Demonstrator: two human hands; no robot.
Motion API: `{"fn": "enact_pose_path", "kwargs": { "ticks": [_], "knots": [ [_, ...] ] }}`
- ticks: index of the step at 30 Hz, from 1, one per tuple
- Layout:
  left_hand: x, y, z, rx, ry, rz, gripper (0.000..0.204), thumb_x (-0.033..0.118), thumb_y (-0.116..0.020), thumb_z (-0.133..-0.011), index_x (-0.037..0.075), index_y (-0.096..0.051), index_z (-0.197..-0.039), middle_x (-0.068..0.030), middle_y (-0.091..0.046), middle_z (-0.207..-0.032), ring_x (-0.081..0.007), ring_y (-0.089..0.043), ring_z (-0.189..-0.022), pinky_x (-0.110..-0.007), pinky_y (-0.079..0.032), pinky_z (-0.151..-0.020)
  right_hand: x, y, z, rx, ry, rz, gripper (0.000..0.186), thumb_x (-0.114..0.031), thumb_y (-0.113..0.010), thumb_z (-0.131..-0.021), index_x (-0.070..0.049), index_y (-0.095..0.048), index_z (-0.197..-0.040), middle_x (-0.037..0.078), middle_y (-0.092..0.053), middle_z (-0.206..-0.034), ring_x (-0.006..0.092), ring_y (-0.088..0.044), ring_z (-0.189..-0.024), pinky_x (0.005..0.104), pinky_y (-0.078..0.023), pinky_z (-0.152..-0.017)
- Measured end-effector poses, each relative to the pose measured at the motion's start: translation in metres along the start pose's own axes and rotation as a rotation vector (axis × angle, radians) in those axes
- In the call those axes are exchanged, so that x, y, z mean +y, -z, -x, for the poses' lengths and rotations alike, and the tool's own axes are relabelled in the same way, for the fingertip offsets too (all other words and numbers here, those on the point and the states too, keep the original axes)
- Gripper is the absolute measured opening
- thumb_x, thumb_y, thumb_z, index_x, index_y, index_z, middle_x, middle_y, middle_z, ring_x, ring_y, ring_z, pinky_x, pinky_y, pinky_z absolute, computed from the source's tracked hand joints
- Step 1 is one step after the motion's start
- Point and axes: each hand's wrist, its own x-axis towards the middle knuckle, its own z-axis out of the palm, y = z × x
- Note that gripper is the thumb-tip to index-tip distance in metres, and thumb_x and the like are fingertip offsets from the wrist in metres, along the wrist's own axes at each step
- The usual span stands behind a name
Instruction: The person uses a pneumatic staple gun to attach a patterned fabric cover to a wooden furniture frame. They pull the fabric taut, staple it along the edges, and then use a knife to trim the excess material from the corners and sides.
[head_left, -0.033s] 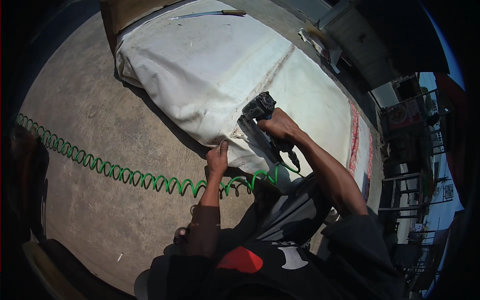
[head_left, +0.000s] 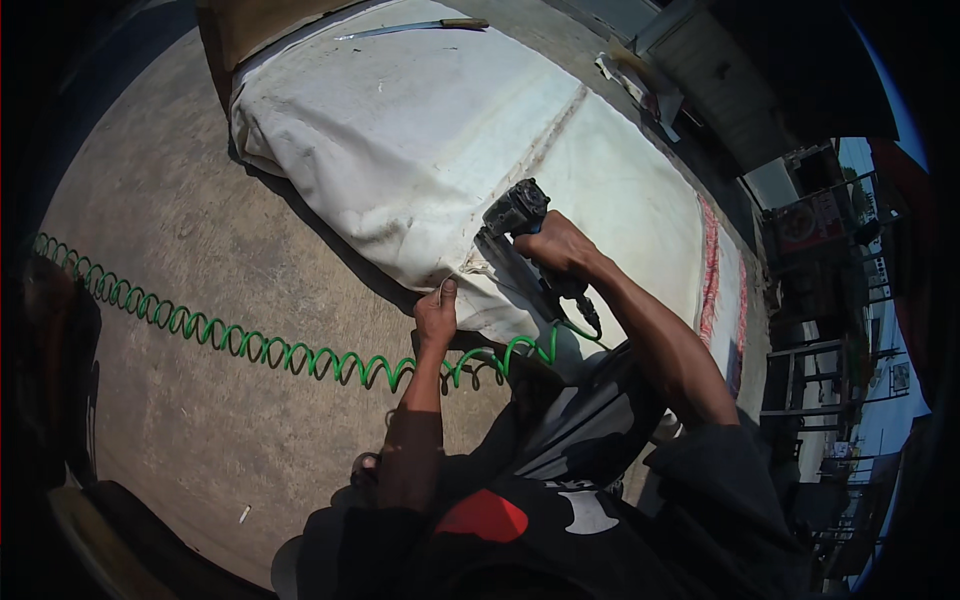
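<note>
My right hand (head_left: 558, 245) is wrapped round the grip of a black pneumatic staple gun (head_left: 517, 208). Its nose rests at or just above the near edge of a large piece covered in white fabric (head_left: 400, 150), close to a crumpled fold. A green coiled air hose (head_left: 270, 352) joins the bottom of the gun's grip. My left hand (head_left: 435, 312) is closed on the edge of the white fabric a little left of the nose, thumb on top. Whether the nose touches the fabric is too small to tell.
A knife (head_left: 415, 27) with a wooden handle lies on the far end of the white fabric. Red-patterned trim (head_left: 710, 270) runs along its right side. The hose stretches left across the concrete floor (head_left: 200, 270). A small white stick (head_left: 245, 514) lies lower left.
</note>
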Motion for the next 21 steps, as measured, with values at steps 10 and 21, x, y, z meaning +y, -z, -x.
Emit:
{"fn": "enact_pose_path", "kwargs": {
  "ticks": [10,21],
  "knots": [
    [-0.002,0.013,-0.006,-0.19,0.244,0.247,0.06,0.057,-0.057,-0.099,-0.001,-0.073,-0.106,-0.0143,-0.072,-0.09,-0.0223,-0.066,-0.086,-0.036,-0.049,-0.081,0.036,0.03,0.062,0.144,0.029,-0.315,0.037,-0.03,-0.064,-0.079,0.006,-0.066,-0.079,0.013,-0.065,-0.071,0.0213,-0.062,-0.062,0.0383,-0.05,-0.059],
    [0.027,-0.073,0.14,-1.209,0.672,1.073,0.096,0.059,-0.077,-0.08,0.001,-0.041,-0.146,-0.0191,-0.041,-0.152,-0.0371,-0.037,-0.144,-0.059,-0.039,-0.112,0.184,0.053,0.218,0.518,-0.256,-0.627,0.018,-0.015,-0.063,-0.082,0.001,-0.059,-0.074,0.005,-0.056,-0.059,0.0135,-0.054,-0.045,0.0316,-0.045,-0.044]
  ]
}}
